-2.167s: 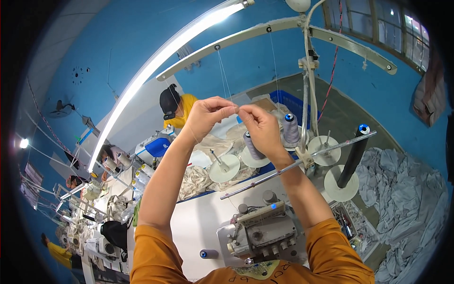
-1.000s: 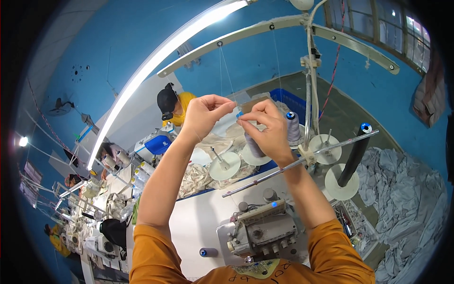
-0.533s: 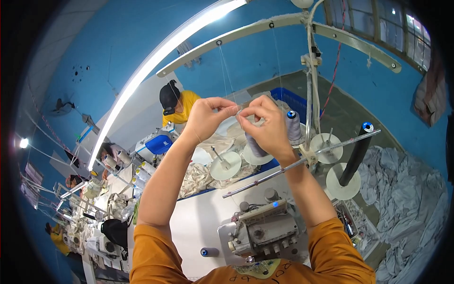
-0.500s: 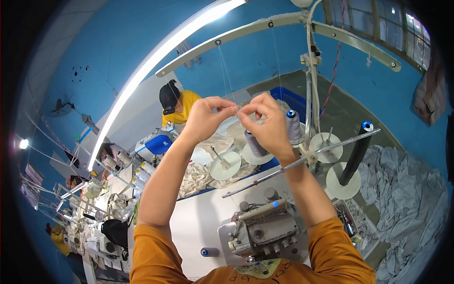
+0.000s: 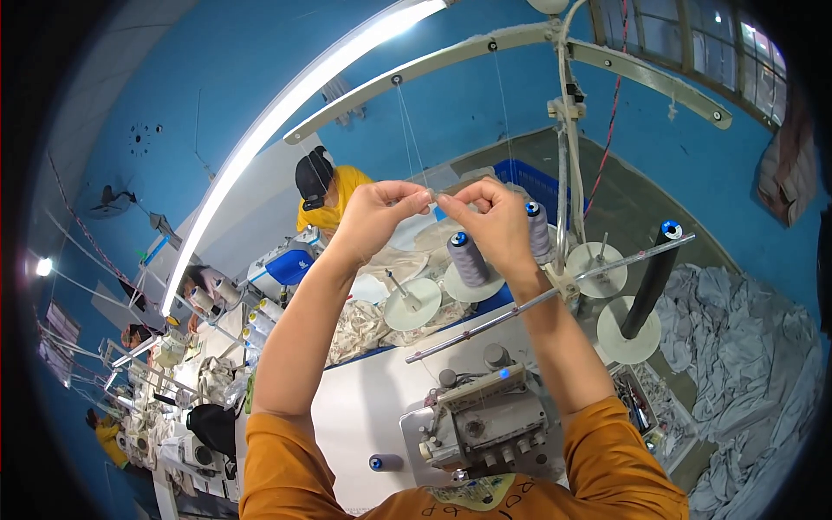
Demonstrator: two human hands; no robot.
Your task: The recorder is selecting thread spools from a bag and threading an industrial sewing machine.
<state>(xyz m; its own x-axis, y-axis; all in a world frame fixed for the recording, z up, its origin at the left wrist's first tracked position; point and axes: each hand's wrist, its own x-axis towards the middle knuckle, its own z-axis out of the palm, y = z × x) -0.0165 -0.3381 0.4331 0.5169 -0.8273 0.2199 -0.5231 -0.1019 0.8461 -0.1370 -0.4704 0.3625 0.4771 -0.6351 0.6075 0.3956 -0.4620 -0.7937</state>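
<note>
Both my hands are raised in front of me, fingertips meeting above the thread stand. My left hand pinches a thin pale thread, which runs down from a guide hole in the overhead rail. My right hand pinches at the same spot, thumb and forefinger pressed against the thread. Any join in the thread is too small to make out. Just below my right hand stands a grey thread cone on a white disc, with another grey cone beyond it.
An overlock sewing machine sits on the white table below, beside a small lying spool. A metal bar crosses under my right forearm. A black cone stands at right, near heaped grey cloth. A person in yellow sits ahead.
My right hand's fingers have straightened and turned toward the left hand's fingertips, dropping slightly. More of the grey cone beneath now shows. The left hand has hardly moved.
</note>
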